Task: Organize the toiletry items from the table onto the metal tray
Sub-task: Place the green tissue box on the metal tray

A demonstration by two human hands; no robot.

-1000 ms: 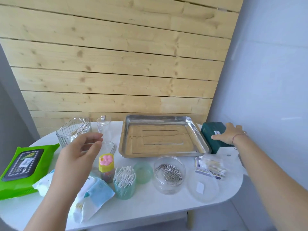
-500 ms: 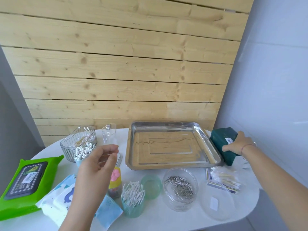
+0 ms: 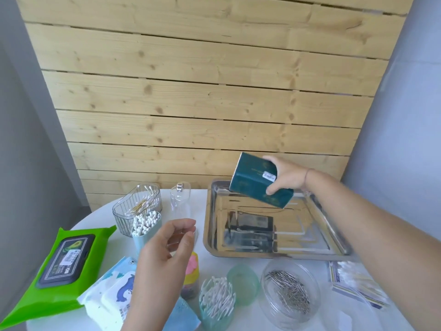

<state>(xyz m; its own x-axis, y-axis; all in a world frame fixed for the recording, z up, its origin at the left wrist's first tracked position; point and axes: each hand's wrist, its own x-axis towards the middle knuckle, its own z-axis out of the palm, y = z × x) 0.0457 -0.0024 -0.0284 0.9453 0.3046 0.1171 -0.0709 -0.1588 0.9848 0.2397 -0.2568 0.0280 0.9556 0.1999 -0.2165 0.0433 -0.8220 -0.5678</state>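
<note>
Clutter fills the near edge of the white oval table (image 3: 100, 220): a clear round jar of metal clips (image 3: 290, 292), a teal cup of white cotton swabs (image 3: 216, 304), a flat packet of swabs (image 3: 355, 286) at the right, and a bright green wipes pack with a black lid (image 3: 64, 266) at the left. Just above these the left hand (image 3: 162, 261) hovers half curled, thumb and fingers loosely apart, gripping nothing. Farther back lies the shiny rectangular metal tray (image 3: 334, 240), bare but for reflections. Over its far right corner the right hand (image 3: 285, 179) clasps a dark green soft tissue pack (image 3: 257, 185), fingers wrapped round its end, the pack tilted and clear of the tray floor. To place it well, the person would likely level the pack and lower it flat into a far corner, hard against the rim, since that leaves the open middle and front for the jars and cups. Letting it go from this height risks it tumbling askew.
</note>
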